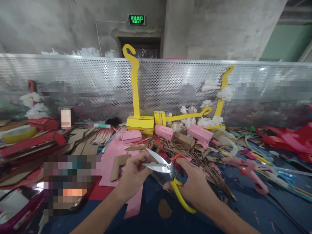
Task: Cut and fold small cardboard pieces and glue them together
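Observation:
My right hand point(196, 182) grips a pair of scissors point(168, 167) with one red and one yellow handle. Their blades stand apart and point left, toward my left hand point(135, 172). The fingers of that hand are bent together beside the blade tips; what they hold, if anything, is hidden. Just left of it, a bent piece of brown cardboard point(119, 164) lies on a pink sheet point(107, 169). On the blue tabletop below the scissors rests a small brown cardboard disc point(164, 209).
Yellow hooked cardboard shapes point(140, 123) and pink cardboard rolls point(200, 134) line the back, before a perforated metal screen point(97, 81). Cardboard scraps point(214, 175) are heaped at centre right. A pink glue gun point(253, 172) with a black cord lies at right, and red strips point(290, 136) beyond.

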`<control>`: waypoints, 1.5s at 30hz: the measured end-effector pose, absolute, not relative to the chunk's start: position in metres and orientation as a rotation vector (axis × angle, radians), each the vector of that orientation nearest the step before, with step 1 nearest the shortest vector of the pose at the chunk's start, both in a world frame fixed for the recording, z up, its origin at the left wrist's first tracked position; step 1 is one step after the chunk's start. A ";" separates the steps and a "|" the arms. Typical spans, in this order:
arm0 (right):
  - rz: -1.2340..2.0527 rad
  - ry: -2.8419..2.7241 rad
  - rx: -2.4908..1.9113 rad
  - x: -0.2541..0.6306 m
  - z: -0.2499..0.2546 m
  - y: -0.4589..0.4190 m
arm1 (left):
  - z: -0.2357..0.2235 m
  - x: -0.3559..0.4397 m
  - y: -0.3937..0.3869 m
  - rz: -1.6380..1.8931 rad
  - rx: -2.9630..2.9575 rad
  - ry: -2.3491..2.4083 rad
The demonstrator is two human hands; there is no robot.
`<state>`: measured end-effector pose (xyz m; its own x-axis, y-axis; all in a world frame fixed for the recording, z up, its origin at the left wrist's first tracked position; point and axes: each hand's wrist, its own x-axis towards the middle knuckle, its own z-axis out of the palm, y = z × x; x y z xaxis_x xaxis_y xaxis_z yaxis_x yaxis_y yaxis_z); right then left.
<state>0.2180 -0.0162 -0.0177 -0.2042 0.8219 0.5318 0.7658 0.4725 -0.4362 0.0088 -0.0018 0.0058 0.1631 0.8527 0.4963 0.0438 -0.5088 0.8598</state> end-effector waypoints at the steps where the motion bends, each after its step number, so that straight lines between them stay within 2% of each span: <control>1: 0.089 -1.988 -1.310 0.218 -0.019 -0.016 | 0.005 0.009 -0.002 1.427 1.722 0.851; 14: -0.018 -2.027 -1.334 0.217 -0.014 -0.019 | 0.004 0.004 0.001 1.395 1.796 0.854; 25: 0.120 -2.029 -1.376 0.217 -0.017 -0.016 | 0.003 0.007 -0.001 1.391 1.802 0.883; 38: 0.002 -2.014 -1.387 0.216 -0.019 -0.019 | -0.009 0.005 0.003 1.344 1.696 0.829; 45: 0.103 -2.023 -1.428 0.214 -0.021 -0.018 | -0.013 0.006 0.005 1.312 1.659 0.791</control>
<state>0.2135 -0.0184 -0.0211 -0.1941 0.8667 0.4596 0.8155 0.4029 -0.4154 0.0059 0.0051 -0.0131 0.2476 0.8698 0.4268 -0.0280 -0.4339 0.9005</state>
